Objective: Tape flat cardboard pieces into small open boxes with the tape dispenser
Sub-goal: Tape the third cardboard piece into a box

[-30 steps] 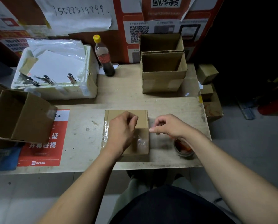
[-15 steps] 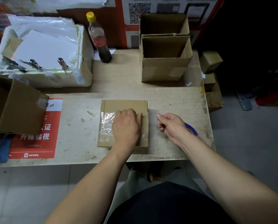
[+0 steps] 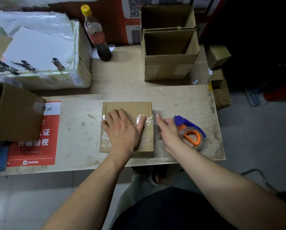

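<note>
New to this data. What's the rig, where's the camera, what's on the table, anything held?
There is no robot here: a person works with bare hands, and the single wide-angle camera sits on their head, looking forward and down. The left hand presses flat on a folded cardboard piece with clear tape across it. The right hand has its forefinger stretched toward the tape's end; whether it grips anything I cannot tell. Just beside it on the wooden table is the blue and orange tape dispenser. Farther back stand open cardboard boxes, a yellow-capped bottle and a white foam box. A red notice lies at left.
</note>
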### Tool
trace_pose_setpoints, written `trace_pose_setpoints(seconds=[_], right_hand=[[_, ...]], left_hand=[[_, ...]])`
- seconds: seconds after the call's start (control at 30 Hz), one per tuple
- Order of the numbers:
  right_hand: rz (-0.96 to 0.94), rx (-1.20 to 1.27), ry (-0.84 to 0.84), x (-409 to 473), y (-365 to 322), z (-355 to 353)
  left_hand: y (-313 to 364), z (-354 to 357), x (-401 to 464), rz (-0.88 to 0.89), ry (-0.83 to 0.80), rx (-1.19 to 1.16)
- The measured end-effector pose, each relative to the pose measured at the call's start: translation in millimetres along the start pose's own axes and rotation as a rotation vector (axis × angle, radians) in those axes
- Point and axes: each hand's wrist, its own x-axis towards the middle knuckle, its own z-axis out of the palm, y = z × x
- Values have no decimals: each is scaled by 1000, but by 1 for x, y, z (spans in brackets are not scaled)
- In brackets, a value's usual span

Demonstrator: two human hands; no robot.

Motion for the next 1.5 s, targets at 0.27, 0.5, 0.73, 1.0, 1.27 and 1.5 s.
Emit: trace_pose_setpoints(seconds=[0.27, 0.5, 0.73, 1.0, 1.27, 1.5], right_hand=[[190, 78, -52, 6, 0, 25], [150, -290, -74, 10, 1, 21], [-314, -561, -198, -10, -12, -1], [-406, -624, -327, -2, -9, -12], [-263, -563, -262, 14, -28, -2], [-265, -608, -339, 21, -44, -4]], left_hand=[[-1, 8, -3, -9, -23, -33], [-1, 9, -5, -9, -24, -48], [0, 9, -4, -25, -33, -47], [13, 9, 6, -158, -49, -89], [4, 11, -7, -95, -43, -76], [-11, 15, -11, -62, 7, -161]])
